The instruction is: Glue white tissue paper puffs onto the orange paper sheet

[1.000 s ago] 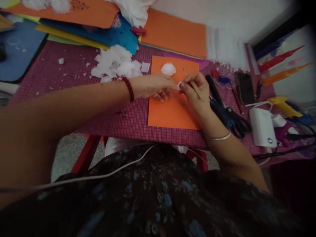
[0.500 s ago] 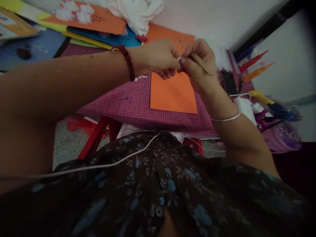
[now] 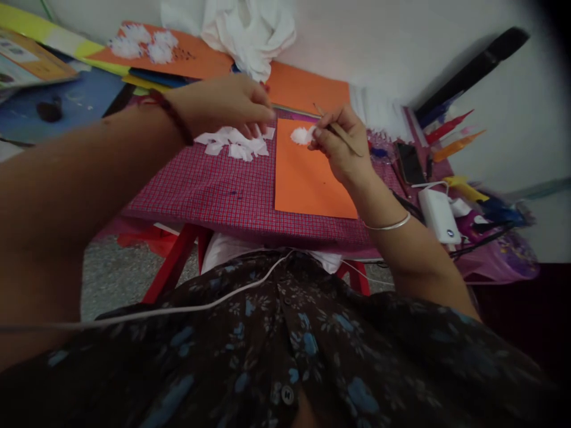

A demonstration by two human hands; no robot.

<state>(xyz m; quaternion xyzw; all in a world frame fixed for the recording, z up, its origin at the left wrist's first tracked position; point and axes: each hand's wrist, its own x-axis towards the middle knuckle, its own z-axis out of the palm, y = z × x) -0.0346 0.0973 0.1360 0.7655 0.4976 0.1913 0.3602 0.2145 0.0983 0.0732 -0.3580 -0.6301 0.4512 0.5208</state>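
Note:
My left hand [image 3: 236,107] hovers over several small white paper pieces [image 3: 241,148] on the checked tablecloth. Its fingers look loosely apart and slightly blurred, with nothing visible in them. My right hand [image 3: 341,139] is closed around a slim wooden stick [image 3: 345,138] with a flat, broad lower end, slanting across the palm. The thumb and fingertips of that hand also touch the edge of a fluffy white paper tuft [image 3: 301,135]. The tuft is over the upper part of an orange sheet [image 3: 312,184]; whether it is stuck there I cannot tell.
Another orange sheet with white fluffy clusters [image 3: 161,47] lies at back left. White cloth-like material [image 3: 250,35] is bunched by the wall. To the right are a phone [image 3: 410,163], a white power bank [image 3: 439,215] and orange and red pointed tubes [image 3: 459,145]. A white cable [image 3: 196,308] crosses my lap.
My hands have parted. The left moved left to above the paper pieces; the right came down toward the orange sheet, still with the stick. The white tuft and paper pieces now show.

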